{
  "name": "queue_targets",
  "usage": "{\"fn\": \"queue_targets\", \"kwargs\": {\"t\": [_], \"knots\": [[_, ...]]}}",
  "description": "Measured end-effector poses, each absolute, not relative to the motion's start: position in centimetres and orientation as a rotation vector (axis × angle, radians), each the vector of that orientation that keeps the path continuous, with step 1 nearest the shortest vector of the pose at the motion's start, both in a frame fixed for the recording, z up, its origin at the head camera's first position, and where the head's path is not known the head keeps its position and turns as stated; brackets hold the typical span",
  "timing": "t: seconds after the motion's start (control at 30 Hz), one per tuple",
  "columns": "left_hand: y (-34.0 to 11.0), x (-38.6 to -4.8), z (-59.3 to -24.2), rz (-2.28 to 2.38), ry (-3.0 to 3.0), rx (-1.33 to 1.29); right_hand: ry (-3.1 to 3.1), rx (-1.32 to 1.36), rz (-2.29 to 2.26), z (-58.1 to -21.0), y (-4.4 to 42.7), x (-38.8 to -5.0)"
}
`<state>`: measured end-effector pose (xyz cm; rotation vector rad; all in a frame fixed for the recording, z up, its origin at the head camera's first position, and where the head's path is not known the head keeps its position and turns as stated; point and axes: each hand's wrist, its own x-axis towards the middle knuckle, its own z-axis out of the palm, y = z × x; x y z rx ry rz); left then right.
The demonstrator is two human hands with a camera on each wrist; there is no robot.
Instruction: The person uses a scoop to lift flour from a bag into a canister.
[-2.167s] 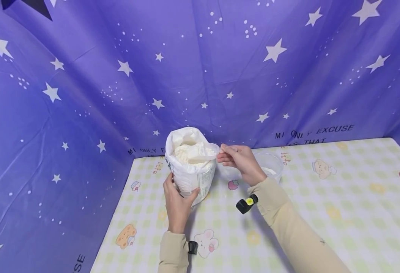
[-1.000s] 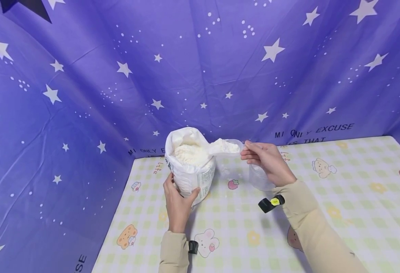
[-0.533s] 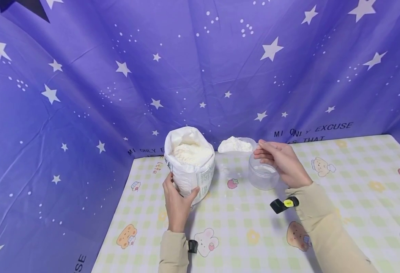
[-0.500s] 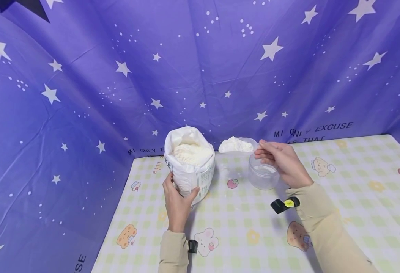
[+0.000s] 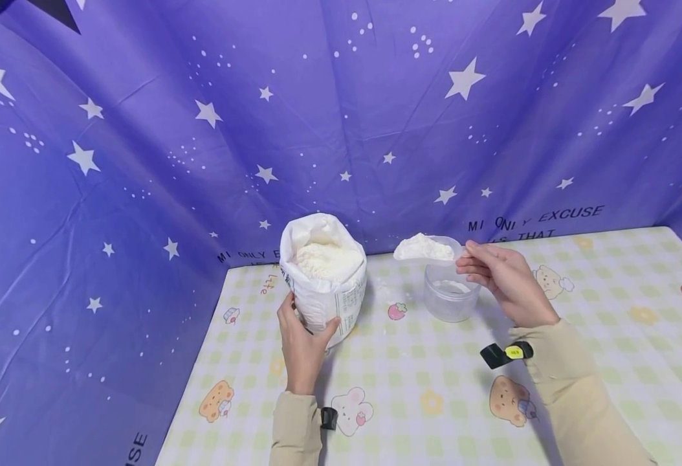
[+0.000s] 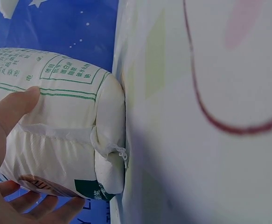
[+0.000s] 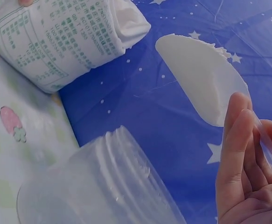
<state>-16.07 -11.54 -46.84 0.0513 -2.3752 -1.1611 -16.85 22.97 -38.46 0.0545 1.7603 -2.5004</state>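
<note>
A white cloth bag of flour [image 5: 349, 310] stands upright with its top rolled open, full of pale powder. My left hand [image 5: 306, 349] grips its lower front, thumb on one side and fingers round the other, as the left wrist view also shows [image 6: 14, 107]. Between thumb and fingers, my right hand [image 5: 506, 281] pinches the handle of a clear plastic scoop [image 7: 205, 84] heaped with flour [image 5: 422, 247]. The scoop is level, above the back rim of a clear plastic jar [image 5: 451, 304]. A little white powder lies inside the jar.
A pale green checked cloth [image 5: 387, 375] with cartoon prints covers the table. Spilled powder [image 5: 384, 291] dusts it between bag and jar. A purple curtain with stars [image 5: 341, 129] hangs close behind and along the left side.
My right hand has lifted the scoop, loaded with flour, out of the bag and carried it right, over the jar. My left hand has stayed on the bag.
</note>
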Motion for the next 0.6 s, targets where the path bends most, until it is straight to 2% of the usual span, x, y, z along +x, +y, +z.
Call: {"fn": "queue_targets", "kwargs": {"t": [0.6], "knots": [[-11.7,-16.2,-47.0,-1.175,-2.401,0.077,1.731,0.097,-2.522,-40.4,26.6,-15.4]]}}
